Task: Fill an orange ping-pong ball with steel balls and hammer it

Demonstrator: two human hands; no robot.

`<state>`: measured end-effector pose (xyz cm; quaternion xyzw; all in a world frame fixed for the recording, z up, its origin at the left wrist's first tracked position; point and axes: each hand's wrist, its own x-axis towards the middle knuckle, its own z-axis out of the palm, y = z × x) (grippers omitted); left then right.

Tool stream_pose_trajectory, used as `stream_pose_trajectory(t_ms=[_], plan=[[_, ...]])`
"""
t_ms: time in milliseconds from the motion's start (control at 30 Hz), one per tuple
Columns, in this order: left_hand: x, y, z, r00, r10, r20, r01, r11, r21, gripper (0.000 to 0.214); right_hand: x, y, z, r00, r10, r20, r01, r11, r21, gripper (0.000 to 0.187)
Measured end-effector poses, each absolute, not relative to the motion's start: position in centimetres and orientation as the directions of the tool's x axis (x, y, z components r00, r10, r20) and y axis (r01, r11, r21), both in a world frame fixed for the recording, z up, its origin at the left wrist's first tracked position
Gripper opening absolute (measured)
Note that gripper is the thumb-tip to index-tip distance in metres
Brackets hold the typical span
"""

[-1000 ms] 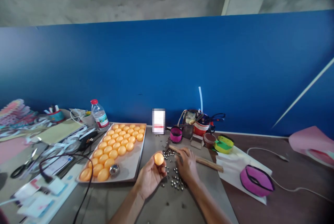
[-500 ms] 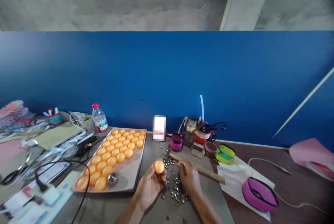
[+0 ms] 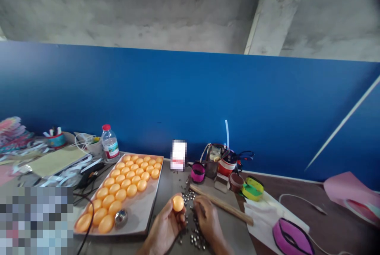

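Our left hand pinches one round orange ball above the bench. Beside our right hand, whose grip we cannot tell, one hammer lies slantwise, handle end pointing right and toward us.

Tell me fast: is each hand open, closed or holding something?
Left hand: closed on an orange ball.
Right hand: fingers curled beside the small metal balls; whether it holds anything cannot be told.

From my feed, this looks like a workshop; a hammer and loose metal bits lie on the bench. I see bare concrete above a blue partition.
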<state>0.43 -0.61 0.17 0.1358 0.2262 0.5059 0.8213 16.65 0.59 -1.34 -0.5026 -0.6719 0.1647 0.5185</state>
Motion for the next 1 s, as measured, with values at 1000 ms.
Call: stream_pose_trajectory(t_ms=[1000], plan=[[0.3,-0.5,1.0,0.365,0.899,-0.244,-0.780,0.438,0.446,0.033,20.0,-1.4,-2.8,0.359,0.708,0.608,0.679,0.249,-0.690,0.035]])
